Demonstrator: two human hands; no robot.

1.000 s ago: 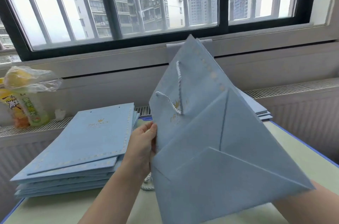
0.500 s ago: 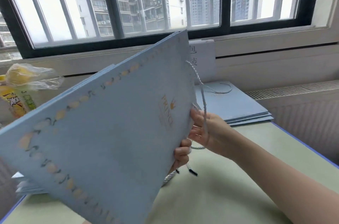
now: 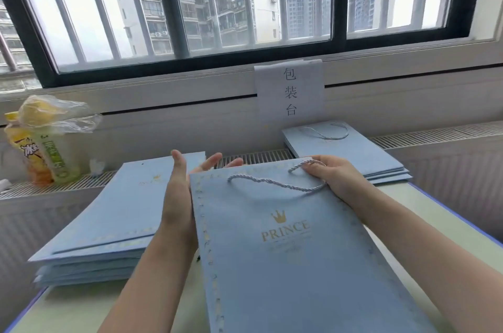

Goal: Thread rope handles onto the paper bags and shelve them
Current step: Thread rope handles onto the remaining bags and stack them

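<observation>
A flat light-blue paper bag (image 3: pixel 294 256) with a gold crown and "PRINCE" print lies face up in front of me. A pale twisted rope handle (image 3: pixel 275 183) loops across its top. My right hand (image 3: pixel 330 173) pinches the rope's right end at the bag's top edge. My left hand (image 3: pixel 181 191) is against the bag's left edge with straight fingers spread upward. A stack of handle-less blue bags (image 3: pixel 109 223) lies to the left. A smaller pile of bags with rope handles (image 3: pixel 351 151) sits at the back right.
The pale green table (image 3: pixel 424 210) has a blue edge. A drink bottle under a plastic bag (image 3: pixel 45 142) stands on the radiator ledge at the left. A paper sign (image 3: pixel 290 93) hangs below the barred window.
The bag was held up and turned over; it now lies flat, face up, between my hands. My right hand went to the rope at the top edge. My left hand opened beside the bag.
</observation>
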